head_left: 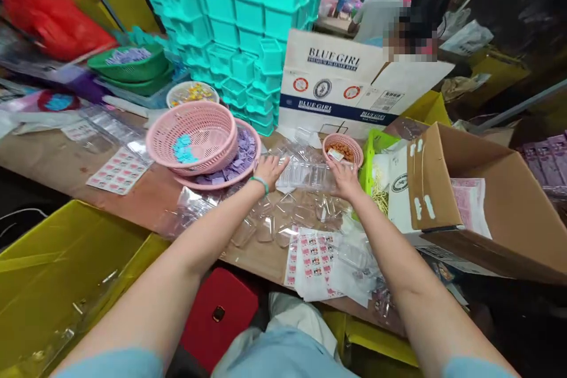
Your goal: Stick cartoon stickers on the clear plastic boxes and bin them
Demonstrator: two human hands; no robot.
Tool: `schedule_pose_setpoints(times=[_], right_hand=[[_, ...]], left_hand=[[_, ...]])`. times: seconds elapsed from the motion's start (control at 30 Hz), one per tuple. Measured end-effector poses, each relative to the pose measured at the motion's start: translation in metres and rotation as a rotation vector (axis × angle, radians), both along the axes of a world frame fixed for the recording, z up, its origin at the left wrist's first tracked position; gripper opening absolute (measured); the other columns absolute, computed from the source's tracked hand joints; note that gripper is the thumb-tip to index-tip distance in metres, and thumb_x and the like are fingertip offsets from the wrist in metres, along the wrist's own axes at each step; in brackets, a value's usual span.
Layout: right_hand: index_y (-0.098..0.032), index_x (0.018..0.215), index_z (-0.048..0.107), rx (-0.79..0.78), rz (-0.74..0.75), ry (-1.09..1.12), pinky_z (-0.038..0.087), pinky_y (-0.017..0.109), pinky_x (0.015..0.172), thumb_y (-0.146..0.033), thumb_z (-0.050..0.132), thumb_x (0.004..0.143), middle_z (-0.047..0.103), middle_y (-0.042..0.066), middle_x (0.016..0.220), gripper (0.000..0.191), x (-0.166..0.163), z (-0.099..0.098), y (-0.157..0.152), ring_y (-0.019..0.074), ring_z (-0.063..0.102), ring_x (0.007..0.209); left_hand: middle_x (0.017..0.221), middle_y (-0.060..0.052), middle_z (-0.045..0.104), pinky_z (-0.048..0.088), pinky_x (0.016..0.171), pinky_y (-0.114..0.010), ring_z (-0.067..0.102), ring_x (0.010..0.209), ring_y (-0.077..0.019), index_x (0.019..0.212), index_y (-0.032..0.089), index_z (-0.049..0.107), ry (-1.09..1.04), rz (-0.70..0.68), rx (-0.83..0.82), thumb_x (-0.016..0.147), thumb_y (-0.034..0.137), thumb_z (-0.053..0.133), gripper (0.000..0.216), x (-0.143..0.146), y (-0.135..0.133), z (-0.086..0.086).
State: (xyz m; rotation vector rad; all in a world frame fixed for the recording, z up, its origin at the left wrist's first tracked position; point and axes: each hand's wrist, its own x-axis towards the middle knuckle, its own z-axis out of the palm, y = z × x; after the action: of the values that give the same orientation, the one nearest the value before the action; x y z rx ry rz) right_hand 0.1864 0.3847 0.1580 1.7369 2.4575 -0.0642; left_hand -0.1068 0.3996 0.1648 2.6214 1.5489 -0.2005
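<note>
A row of nested clear plastic containers [308, 177] spans the gap between my two hands over the table. My left hand [269, 172], with a green band at its wrist, grips the row's left end. At the other end my right hand [344, 181] has hold of it, close to a small pink basket [326, 143] of brown pieces. Loose clear plastic pieces [266, 228] lie scattered below the row. Sheets of printed stickers [312, 263] rest near the table's front edge.
Pink baskets [155, 144] with blue and purple pieces stand left, before a tall stack of turquoise trays [212, 6]. An open cardboard box [423, 189] and a green basket [367, 171] are right. A yellow bin [53, 260] stands front left. People sit beyond.
</note>
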Motion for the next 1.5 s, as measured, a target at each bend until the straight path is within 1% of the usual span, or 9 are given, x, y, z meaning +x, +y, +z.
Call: schedule_pose_setpoints(times=[0.17, 0.37, 0.53, 0.7, 0.9, 1.03, 1.17, 1.37, 1.5], right_hand=[[-0.017, 0.151, 0.016, -0.107, -0.063, -0.003, 0.017, 0.072, 0.106, -0.034, 0.075, 0.064, 0.035, 0.022, 0.149, 0.106, 0.018, -0.048, 0.021, 0.0438, 0.035, 0.131], [-0.016, 0.151, 0.012, -0.127, -0.068, -0.05, 0.02, 0.07, 0.106, -0.056, 0.065, 0.073, 0.037, 0.022, 0.148, 0.103, 0.016, -0.075, 0.034, 0.0395, 0.033, 0.134], [-0.013, 0.154, 0.003, -0.135, -0.117, -0.047, 0.017, 0.065, 0.109, -0.064, 0.059, 0.076, 0.028, 0.024, 0.153, 0.108, 0.013, -0.08, 0.03, 0.0392, 0.023, 0.141], [-0.014, 0.153, 0.012, -0.162, -0.237, 0.011, 0.021, 0.066, 0.107, -0.05, 0.059, 0.081, 0.022, 0.022, 0.156, 0.094, -0.002, -0.063, 0.013, 0.0421, 0.021, 0.142], [-0.018, 0.142, 0.032, 0.17, -0.155, 0.478, 0.036, 0.055, 0.103, -0.02, 0.042, 0.088, 0.05, 0.017, 0.13, 0.055, -0.063, -0.081, -0.108, 0.0302, 0.045, 0.122], [-0.018, 0.125, 0.048, 0.069, -0.137, 0.545, 0.044, 0.048, 0.092, -0.015, 0.042, 0.087, 0.059, 0.013, 0.109, 0.039, -0.094, -0.107, -0.218, 0.0277, 0.053, 0.104], [-0.02, 0.118, 0.052, -0.014, -0.156, 0.565, 0.046, 0.044, 0.091, -0.013, 0.046, 0.083, 0.059, 0.011, 0.11, 0.036, -0.098, -0.12, -0.272, 0.0255, 0.054, 0.103], [-0.018, 0.126, 0.047, 0.052, -0.404, 0.595, 0.042, 0.049, 0.099, -0.015, 0.045, 0.084, 0.056, 0.013, 0.116, 0.042, -0.067, -0.12, -0.261, 0.0275, 0.05, 0.113], [-0.018, 0.133, 0.043, 0.149, -0.541, 0.611, 0.039, 0.05, 0.103, -0.022, 0.047, 0.088, 0.053, 0.015, 0.124, 0.046, -0.038, -0.114, -0.225, 0.0285, 0.047, 0.12]], left_hand=[[0.139, -0.024, 0.046, 0.022, 0.106, -0.052, 0.041, 0.125, -0.039, 0.152, 0.018, 0.022, -0.053, -0.048, -0.118, 0.057, 0.021, 0.081, 0.112, 0.02, 0.041, -0.05], [0.157, -0.017, 0.029, 0.007, 0.118, -0.054, 0.018, 0.147, -0.0311, 0.151, 0.019, 0.026, -0.138, 0.18, -0.103, 0.084, 0.015, 0.051, 0.072, 0.022, 0.027, -0.069], [0.16, -0.016, 0.019, 0.014, 0.119, -0.055, 0.009, 0.149, -0.0338, 0.15, 0.013, 0.025, -0.281, 0.328, -0.055, 0.087, 0.028, 0.052, 0.071, 0.021, -0.057, -0.062], [0.148, -0.012, 0.043, 0.028, 0.116, -0.051, 0.024, 0.145, -0.0282, 0.135, 0.018, 0.047, -0.746, 0.272, 0.075, 0.089, 0.024, 0.048, 0.046, 0.002, -0.189, -0.077], [0.121, -0.016, 0.055, 0.046, 0.099, -0.051, 0.052, 0.117, -0.0286, 0.116, 0.017, 0.054, -0.751, 0.604, 0.01, 0.086, 0.014, 0.05, 0.031, -0.037, -0.282, -0.107], [0.122, -0.016, 0.055, 0.047, 0.099, -0.044, 0.053, 0.116, -0.0265, 0.12, 0.016, 0.052, -0.741, 0.513, -0.07, 0.088, 0.018, 0.051, 0.032, -0.04, -0.274, -0.114], [0.139, -0.02, 0.048, 0.039, 0.108, -0.047, 0.044, 0.131, -0.0317, 0.135, 0.012, 0.045, -0.678, 0.356, -0.164, 0.083, 0.031, 0.062, 0.058, -0.013, -0.239, -0.124], [0.152, -0.018, 0.036, 0.022, 0.113, -0.06, 0.032, 0.139, -0.0398, 0.142, 0.021, 0.042, -0.633, 0.173, -0.251, 0.071, 0.032, 0.074, 0.078, 0.044, -0.203, -0.129], [0.141, -0.015, 0.05, 0.027, 0.114, -0.053, 0.04, 0.134, -0.0337, 0.127, 0.02, 0.055, -1.049, 0.365, -0.332, 0.072, 0.029, 0.07, 0.058, 0.067, -0.179, -0.119]])
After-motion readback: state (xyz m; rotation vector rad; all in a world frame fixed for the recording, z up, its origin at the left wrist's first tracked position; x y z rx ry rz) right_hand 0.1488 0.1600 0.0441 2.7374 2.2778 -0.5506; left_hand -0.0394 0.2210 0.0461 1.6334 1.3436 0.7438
